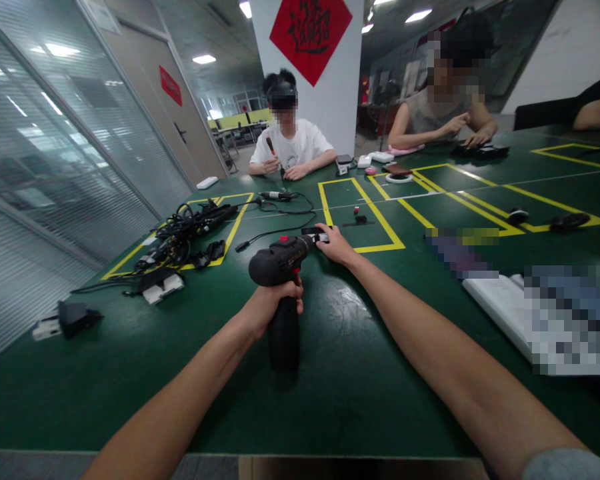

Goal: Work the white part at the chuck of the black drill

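My left hand is wrapped round the grip of a black cordless drill with a red button on top. The drill points away from me, and its battery base is low over the green table. At the drill's front end, my right hand is closed, fingers bent, on a small black and white piece. The chuck meets or nearly meets that piece; the exact contact is hidden. A black cable with a plug end lies just left of the drill.
Tangled black cables and adapters fill a yellow-taped area at left. Black and white parts lie nearer me. At right are a white box and a blurred item. Across the table, one person holds a screwdriver; another handles a dark object.
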Demonstrator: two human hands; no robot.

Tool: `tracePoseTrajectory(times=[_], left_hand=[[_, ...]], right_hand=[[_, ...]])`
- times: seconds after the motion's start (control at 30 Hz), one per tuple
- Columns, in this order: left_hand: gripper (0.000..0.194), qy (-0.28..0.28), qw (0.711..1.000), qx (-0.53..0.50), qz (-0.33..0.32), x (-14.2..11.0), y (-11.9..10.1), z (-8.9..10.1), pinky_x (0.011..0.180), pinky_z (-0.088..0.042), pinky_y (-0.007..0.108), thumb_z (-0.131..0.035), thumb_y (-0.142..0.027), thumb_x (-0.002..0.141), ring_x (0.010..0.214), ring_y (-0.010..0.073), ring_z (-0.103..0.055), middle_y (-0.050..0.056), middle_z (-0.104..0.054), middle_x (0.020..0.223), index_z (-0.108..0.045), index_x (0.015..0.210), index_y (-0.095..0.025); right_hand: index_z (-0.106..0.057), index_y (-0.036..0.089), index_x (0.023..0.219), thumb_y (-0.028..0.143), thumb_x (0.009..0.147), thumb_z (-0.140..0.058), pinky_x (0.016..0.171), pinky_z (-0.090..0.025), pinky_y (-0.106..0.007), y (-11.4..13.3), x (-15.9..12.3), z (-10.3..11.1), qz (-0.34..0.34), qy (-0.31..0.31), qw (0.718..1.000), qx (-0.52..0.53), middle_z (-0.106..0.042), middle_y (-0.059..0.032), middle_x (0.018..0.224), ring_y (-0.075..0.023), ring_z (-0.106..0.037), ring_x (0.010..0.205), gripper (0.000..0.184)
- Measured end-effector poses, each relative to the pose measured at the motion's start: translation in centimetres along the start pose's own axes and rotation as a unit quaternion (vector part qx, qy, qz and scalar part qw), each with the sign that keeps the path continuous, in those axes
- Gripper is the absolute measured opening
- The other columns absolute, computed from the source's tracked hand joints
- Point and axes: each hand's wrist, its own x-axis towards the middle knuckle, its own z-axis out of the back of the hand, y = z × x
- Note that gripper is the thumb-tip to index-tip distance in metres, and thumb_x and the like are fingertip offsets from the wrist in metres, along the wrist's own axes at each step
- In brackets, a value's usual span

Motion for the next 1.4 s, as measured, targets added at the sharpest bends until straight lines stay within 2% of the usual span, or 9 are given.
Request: tracePoseTrajectory(times=[0.53, 1.0, 1.4], left_hand=[[0.023, 0.001, 1.000, -0.005, -0.005, 0.18, 0.18, 0.08, 0.053, -0.041, 0.022, -0.065, -0.020, 0.062, 0.051, 0.0095, -0.055, -0.001, -0.056, 0.067, -0.055, 0.082, -0.014], [0.022, 0.006, 1.000, -0.002, -0.004, 0.21, 0.23, 0.19, 0.053, -0.041, 0.022, -0.065, -0.019, 0.063, 0.052, 0.0098, -0.056, -0.001, -0.056, 0.067, -0.055, 0.083, -0.014], [0.021, 0.012, 1.000, -0.001, -0.011, 0.24, 0.37, 0.29, 0.052, -0.041, 0.022, -0.062, -0.018, 0.064, 0.051, 0.0097, -0.056, -0.002, -0.056, 0.068, -0.055, 0.084, -0.014]], right_hand=[[-0.051, 0.018, 0.138, 0.018, 0.075, -0.057, 0.105, -0.043, -0.039, 0.16, -0.07, 0.05, 0.008, 0.000, 1.000, -0.006, -0.046, -0.0112, 0.119, -0.0237, -0.059, 0.106, 0.064], [-0.053, 0.021, 0.135, 0.019, 0.075, -0.057, 0.102, -0.046, -0.039, 0.22, -0.05, 0.11, 0.005, -0.002, 1.000, -0.007, -0.047, -0.0109, 0.118, -0.0243, -0.059, 0.106, 0.060], [-0.053, 0.020, 0.136, 0.026, 0.076, -0.063, 0.097, -0.048, -0.038, 0.37, -0.15, 0.02, 0.014, -0.011, 0.999, -0.027, -0.048, -0.0102, 0.114, -0.0219, -0.061, 0.096, 0.060]])
